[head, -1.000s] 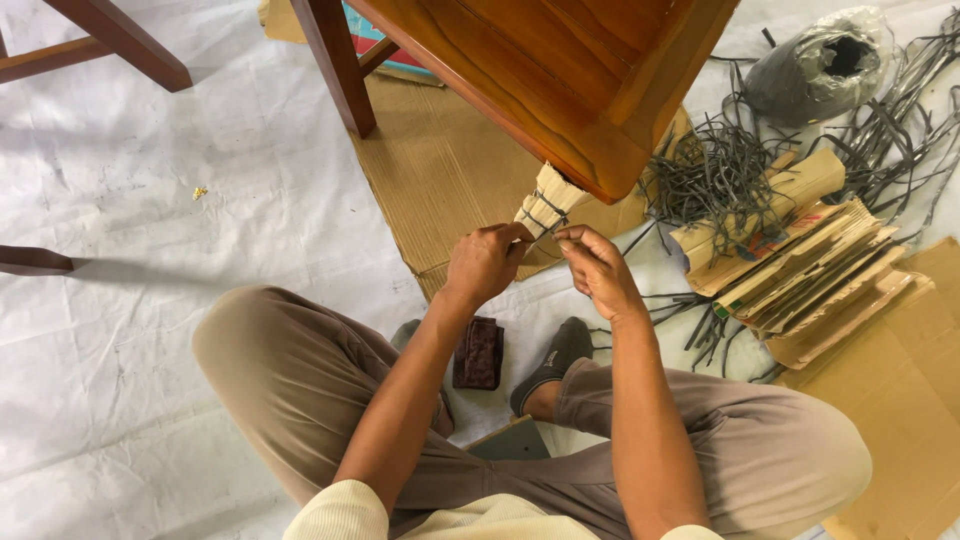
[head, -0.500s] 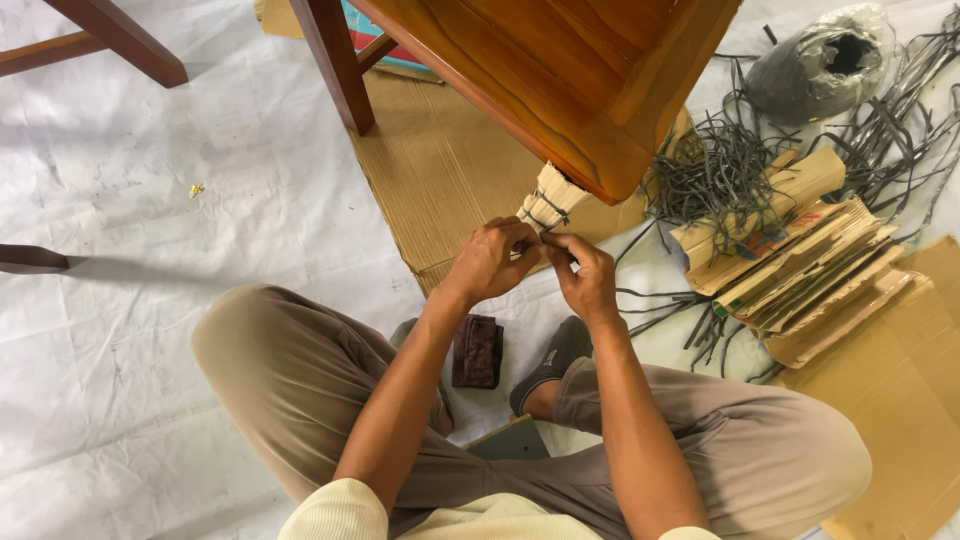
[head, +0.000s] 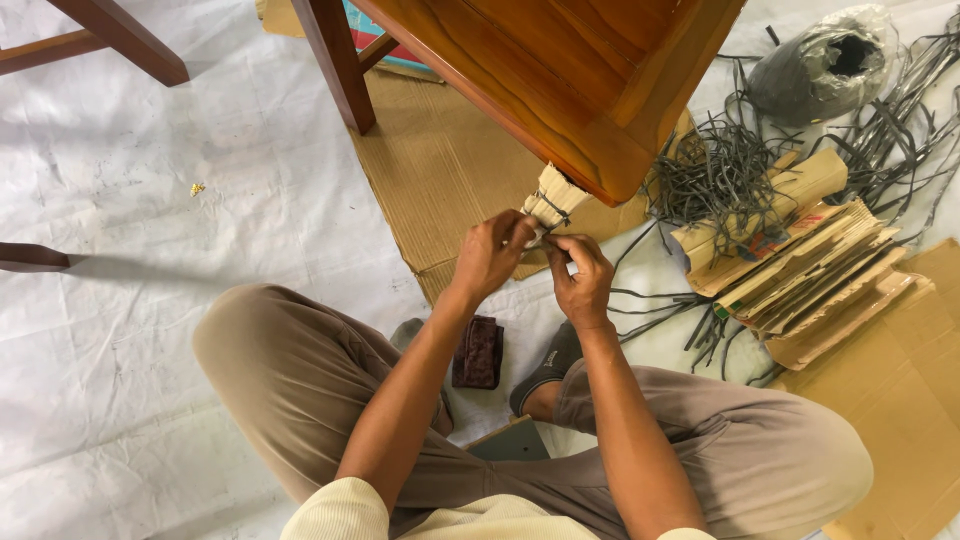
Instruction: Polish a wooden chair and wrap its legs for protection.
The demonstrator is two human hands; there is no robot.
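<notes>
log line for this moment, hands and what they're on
left hand: grips wrapped table leg | right hand: pinches dark strap at leg | nearby: strap pile, folded cardboard, white floor sheet

pale wrapped table leg (head: 556, 198), dark band, tilted

Two hands are in view, a left hand (head: 492, 256) and a right hand (head: 583, 280), their fingers (head: 520, 232) meeting on one pale wrapped leg end (head: 553, 200). Above the fingers stands one varnished wooden piece of furniture (head: 560, 70). To the right of the fingers lies one stack of folded cardboard (head: 800, 270), and farther up on that side one grey roll in plastic wrap (head: 820, 70) and one loose tangle of dark strips (head: 720, 175), too many to count. Below the fingers lies one small dark brown block (head: 478, 352). One flat cardboard sheet (head: 440, 180) lies to the left of the fingers.
</notes>
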